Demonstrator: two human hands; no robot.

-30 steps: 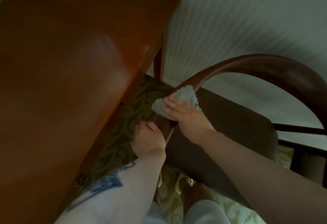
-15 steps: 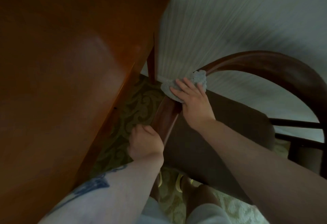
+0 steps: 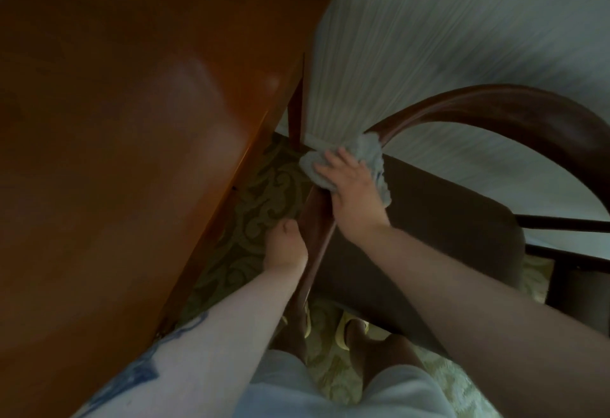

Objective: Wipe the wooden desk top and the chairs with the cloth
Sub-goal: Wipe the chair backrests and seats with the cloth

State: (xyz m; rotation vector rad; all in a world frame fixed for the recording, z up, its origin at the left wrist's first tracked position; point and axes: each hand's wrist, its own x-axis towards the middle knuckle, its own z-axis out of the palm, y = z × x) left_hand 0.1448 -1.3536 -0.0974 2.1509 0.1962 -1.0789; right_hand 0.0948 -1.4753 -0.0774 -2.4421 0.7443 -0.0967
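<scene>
Barely shifted along the chair rail point(image 3: 495, 104) beside the desk point(image 3: 132, 153), right hand point(image 3: 355, 193) presses the crumpled grey cloth point(image 3: 369, 153) flat-fingered while left hand point(image 3: 285, 246) grips the rail.

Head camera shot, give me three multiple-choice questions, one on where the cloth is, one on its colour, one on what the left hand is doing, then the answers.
1. Where is the cloth?
A. on the desk top
B. on the chair's curved rail
C. on the carpet

2. What colour is the cloth?
A. red
B. black
C. pale grey

3. What is the left hand doing?
A. gripping the chair rail
B. lying flat on the desk
C. holding the cloth

Answers:
B, the right hand presses it onto the chair rail.
C, it shows pale grey against the dark wood.
A, its fingers curl round the rail, nearer the person than the cloth.
</scene>
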